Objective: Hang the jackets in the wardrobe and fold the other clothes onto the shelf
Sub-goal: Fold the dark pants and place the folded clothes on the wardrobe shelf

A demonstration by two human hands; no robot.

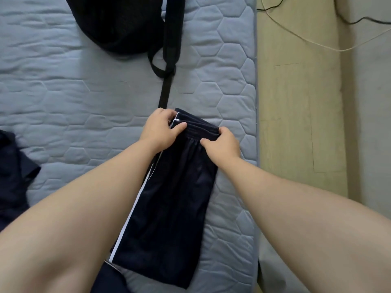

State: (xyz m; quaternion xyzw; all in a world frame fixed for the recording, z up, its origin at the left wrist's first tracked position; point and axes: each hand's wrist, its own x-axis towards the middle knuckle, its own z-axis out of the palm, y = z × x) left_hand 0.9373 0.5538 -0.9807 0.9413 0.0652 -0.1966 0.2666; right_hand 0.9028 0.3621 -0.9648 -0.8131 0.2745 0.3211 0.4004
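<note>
Pinching the waistband (198, 130) of navy shorts (173, 208), left hand (160, 129) and right hand (222, 143) each close their grip near the right edge of the mattress (63, 92).

No readable text, label, brand or number anywhere: none on the navy shorts (169, 208), the black bag (118, 24), or the quilted mattress (63, 92).
</note>
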